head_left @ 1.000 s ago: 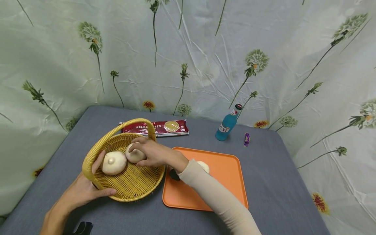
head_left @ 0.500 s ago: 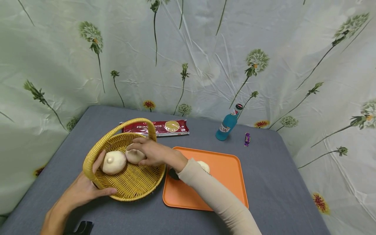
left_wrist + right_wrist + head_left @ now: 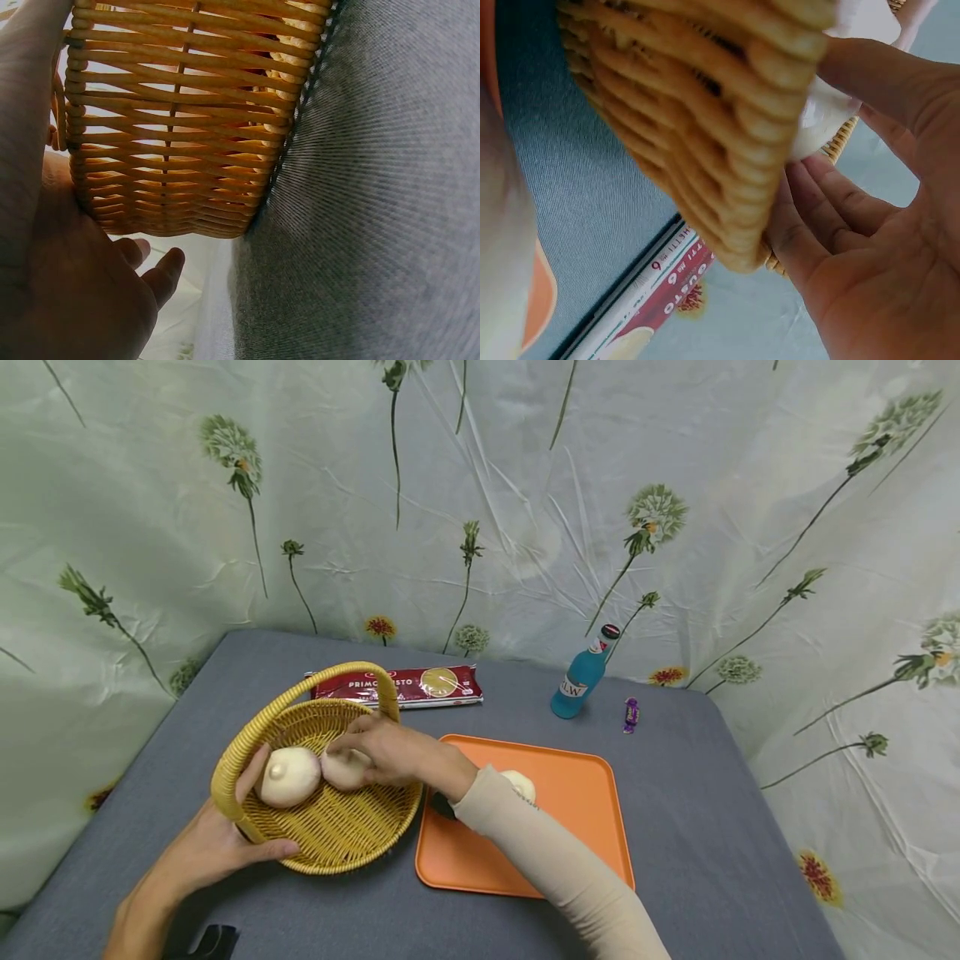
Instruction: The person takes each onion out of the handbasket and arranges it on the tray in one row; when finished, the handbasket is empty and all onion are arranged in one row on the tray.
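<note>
A yellow wicker basket [image 3: 352,835] with an arched handle stands on the left of the table. My left hand [image 3: 213,843] grips its left rim, thumb outside at the front and fingers reaching inside; the left wrist view shows the woven side [image 3: 180,127] up close. Inside lies a white bulb [image 3: 288,777] with a short nub, close to my left fingers. Beside it, a second white bulb [image 3: 345,770] is pinched between the thumb and fingers of my right hand [image 3: 390,750]. In the right wrist view that bulb [image 3: 817,124] is partly hidden behind the basket rim.
Right of the basket is an orange tray [image 3: 577,852]; a white round thing [image 3: 519,785] and a dark object [image 3: 444,806] on it are partly covered by my right forearm. Behind stand a red spaghetti pack [image 3: 435,685], a blue bottle [image 3: 581,681] and a purple-wrapped candy [image 3: 631,716].
My right fingers have drawn in from lying spread over the second bulb to a closer pinch on its side. The left hand and basket have stayed put.
</note>
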Demonstrator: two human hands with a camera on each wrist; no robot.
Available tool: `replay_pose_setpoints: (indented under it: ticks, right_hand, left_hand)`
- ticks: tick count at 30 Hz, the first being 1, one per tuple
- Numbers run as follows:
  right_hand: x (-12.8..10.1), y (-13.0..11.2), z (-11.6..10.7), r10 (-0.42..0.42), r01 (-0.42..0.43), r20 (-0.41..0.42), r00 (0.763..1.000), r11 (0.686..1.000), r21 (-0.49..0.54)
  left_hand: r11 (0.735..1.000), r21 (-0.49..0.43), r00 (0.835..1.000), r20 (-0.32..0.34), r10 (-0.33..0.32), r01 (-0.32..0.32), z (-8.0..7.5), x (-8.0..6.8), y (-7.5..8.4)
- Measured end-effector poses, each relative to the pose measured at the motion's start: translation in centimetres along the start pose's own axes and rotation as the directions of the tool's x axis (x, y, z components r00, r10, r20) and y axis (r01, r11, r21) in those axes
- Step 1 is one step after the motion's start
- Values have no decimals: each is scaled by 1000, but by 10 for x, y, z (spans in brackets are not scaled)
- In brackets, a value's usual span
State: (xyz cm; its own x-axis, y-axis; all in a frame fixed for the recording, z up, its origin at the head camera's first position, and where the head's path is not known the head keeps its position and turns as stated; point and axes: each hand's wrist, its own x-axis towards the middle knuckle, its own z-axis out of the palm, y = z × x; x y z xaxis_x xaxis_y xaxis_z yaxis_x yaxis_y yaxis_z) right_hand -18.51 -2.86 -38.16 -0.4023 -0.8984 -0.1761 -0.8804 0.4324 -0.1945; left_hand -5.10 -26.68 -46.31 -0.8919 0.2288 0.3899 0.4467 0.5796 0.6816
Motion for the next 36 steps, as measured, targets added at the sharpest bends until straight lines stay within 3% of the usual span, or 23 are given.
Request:
replay_pose_setpoints:
  ticks: [20,36]
  right_hand:
    - [-5,2,3,-6,4,18,1000,993,117]
    - [-19,0,-2,-51,60,-58,997,986,156]
  left_hand:
    - [999,-29,999,32,-38,39,-1,2,4]
    - [997,-50,998,37,-49,51,0,1,6]
